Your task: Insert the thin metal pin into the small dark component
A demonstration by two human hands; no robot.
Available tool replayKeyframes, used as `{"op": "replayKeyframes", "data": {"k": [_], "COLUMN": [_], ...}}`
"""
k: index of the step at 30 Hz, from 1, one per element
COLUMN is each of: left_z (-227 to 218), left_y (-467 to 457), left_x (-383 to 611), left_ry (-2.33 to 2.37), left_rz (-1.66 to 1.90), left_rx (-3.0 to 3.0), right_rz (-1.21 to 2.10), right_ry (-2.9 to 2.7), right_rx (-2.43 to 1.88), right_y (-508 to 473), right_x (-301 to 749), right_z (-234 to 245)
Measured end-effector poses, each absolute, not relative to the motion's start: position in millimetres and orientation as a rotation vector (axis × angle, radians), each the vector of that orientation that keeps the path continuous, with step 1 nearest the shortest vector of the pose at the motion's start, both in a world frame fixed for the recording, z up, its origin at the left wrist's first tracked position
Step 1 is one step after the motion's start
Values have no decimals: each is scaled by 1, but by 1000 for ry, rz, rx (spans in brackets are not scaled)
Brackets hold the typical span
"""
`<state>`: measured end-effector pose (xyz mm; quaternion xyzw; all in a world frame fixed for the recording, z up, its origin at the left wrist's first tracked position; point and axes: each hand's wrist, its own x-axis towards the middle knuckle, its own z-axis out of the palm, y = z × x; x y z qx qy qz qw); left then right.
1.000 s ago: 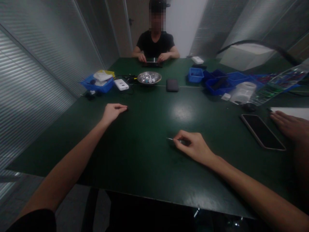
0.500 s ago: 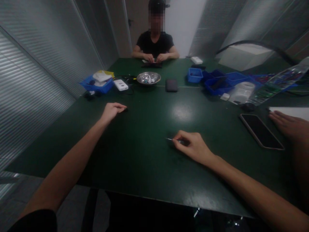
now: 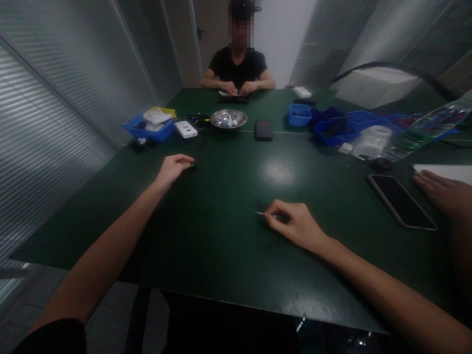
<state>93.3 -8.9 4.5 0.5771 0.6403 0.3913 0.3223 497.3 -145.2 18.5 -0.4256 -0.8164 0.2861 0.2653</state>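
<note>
My left hand (image 3: 173,168) rests low over the green table (image 3: 221,221) on the left. Its thumb and fingers are pinched together, with a small dark thing (image 3: 193,166) at the fingertips, too little to name. My right hand (image 3: 297,221) lies nearer the front edge, right of the middle, closed in a pinch. From its fingertips a thin, shiny metal tip (image 3: 258,213) points left; the rest of that slim tool is mostly hidden by the fingers. Bare tabletop separates the two hands.
Beyond stand a steel bowl (image 3: 240,121), a black square object (image 3: 263,130), a white device (image 3: 186,129) and blue bins (image 3: 299,115). At right lie a phone (image 3: 401,201), a plastic bottle (image 3: 416,129) and another person's hand (image 3: 438,189). Someone sits opposite (image 3: 238,69).
Both hands keep almost the same pose and place. The whole view has shifted very slightly; nothing else has visibly moved.
</note>
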Motion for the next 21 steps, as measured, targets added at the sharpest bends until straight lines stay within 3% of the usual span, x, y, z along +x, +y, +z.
{"op": "replayKeyframes", "data": {"k": [10, 21], "left_z": [3, 14], "left_y": [-23, -103], "left_x": [97, 214], "left_ry": [1555, 789], "left_rz": [921, 609], "left_rx": [1800, 2396], "right_rz": [782, 759], "right_ry": [-2202, -2239], "right_rx": [-1147, -1154], "right_y": [-145, -145], "right_x": [497, 495], "right_z": [20, 20]}}
